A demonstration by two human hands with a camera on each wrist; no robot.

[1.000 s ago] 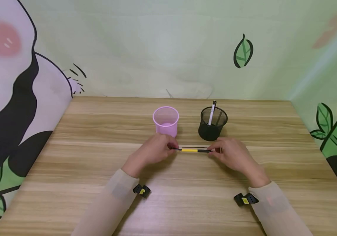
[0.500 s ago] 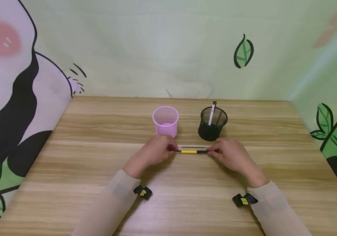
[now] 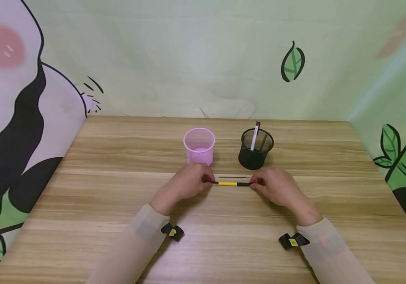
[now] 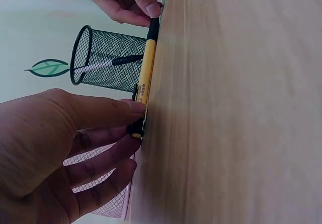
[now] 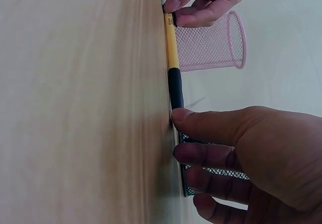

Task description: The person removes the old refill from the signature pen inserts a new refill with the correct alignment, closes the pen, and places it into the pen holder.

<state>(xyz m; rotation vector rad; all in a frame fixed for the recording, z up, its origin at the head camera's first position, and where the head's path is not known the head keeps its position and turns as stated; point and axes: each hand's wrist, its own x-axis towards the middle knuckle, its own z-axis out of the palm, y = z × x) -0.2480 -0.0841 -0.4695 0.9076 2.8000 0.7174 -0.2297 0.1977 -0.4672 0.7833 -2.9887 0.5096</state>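
Observation:
A yellow ballpoint pen (image 3: pixel 227 184) with a black grip lies crosswise between my two hands, close over the table. My left hand (image 3: pixel 190 179) pinches its clip end between thumb and fingers. At the opposite, black-gripped end, my right hand (image 3: pixel 277 185) holds the tip by thumb and fingertips. In the right wrist view, the right thumb (image 5: pixel 182 115) rests against the pen's end, which is mostly hidden. The yellow barrel (image 4: pixel 147 65) shows fully between the hands in the left wrist view.
Behind the left hand stands a pink mesh pen cup (image 3: pixel 200 146). A black mesh pen cup (image 3: pixel 253 158) holding a white pen (image 3: pixel 255 136) is behind the right hand. A thin dark line (image 3: pixel 234 177) runs along the wooden table (image 3: pixel 203 244) just beyond the yellow pen. A painted wall backs the table.
The yellow pen has shifted slightly toward the person, widening its distance from the thin dark line. Both hands keep their hold, moving only slightly. The cups stay put.

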